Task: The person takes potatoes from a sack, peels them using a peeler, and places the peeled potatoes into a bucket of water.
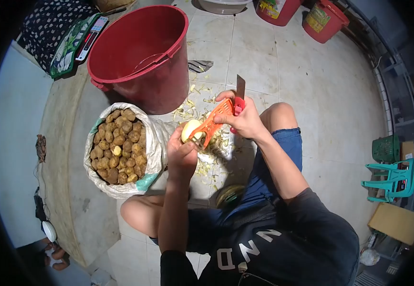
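Observation:
My left hand is closed around a pale, mostly peeled potato. My right hand grips an orange peeler with a slotted body, its end lying against the potato. A knife with a red handle is also in the right hand, its blade pointing away from me. To the left stands an open white sack full of unpeeled potatoes. Potato peelings lie scattered on the floor below my hands.
Beyond the sack stands a large red tub. A raised concrete ledge runs along the left, with a scale at its far end. Red buckets stand at the back, and turquoise plastic stools are at the right.

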`<state>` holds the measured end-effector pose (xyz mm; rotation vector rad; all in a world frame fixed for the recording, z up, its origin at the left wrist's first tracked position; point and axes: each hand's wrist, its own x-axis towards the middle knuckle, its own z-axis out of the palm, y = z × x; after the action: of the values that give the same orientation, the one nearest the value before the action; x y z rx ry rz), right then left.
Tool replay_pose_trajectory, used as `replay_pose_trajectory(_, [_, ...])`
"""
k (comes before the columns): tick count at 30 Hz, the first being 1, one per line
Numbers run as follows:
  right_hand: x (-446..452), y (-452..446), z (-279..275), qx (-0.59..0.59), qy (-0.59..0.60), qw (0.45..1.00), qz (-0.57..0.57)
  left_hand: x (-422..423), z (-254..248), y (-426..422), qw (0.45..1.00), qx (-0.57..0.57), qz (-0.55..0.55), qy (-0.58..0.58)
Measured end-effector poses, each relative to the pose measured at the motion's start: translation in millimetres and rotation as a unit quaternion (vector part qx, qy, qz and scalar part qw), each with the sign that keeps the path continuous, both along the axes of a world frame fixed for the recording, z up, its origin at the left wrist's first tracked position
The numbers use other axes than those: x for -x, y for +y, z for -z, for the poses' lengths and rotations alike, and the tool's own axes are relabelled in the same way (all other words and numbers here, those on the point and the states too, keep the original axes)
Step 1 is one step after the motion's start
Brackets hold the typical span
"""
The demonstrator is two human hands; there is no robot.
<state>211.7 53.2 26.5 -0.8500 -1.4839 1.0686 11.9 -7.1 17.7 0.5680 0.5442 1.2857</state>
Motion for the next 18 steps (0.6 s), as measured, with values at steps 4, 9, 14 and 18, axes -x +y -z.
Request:
replay_pose_trajectory(4, [-16.7, 21.0, 5.0, 0.194, 0.057, 0.974, 0.098, -2.3, 6.9, -0.9, 0.994, -0.044, 0.024, -0.093])
replay_pose_trajectory(9, [-14.4, 13.3, 8.3, 0.065, 0.016, 0.994, 0.09, 2.4, 23.6, -5.7, 0.994, 0.007, -0.033, -0.1])
replay_pose_trajectory(14, [-25.4, 16.3, 12.2, 0.147, 0.023, 0.986, 0.081, 6.9, 7.2, 6.2, 0.984, 0.05, -0.039, -0.165])
replay_pose_trajectory(18, [-11.4, 13.2, 19.7, 0.15, 0.041, 0.987, 0.039, 18.2, 33.2, 11.4, 0.963, 0.119, -0.044, -0.237])
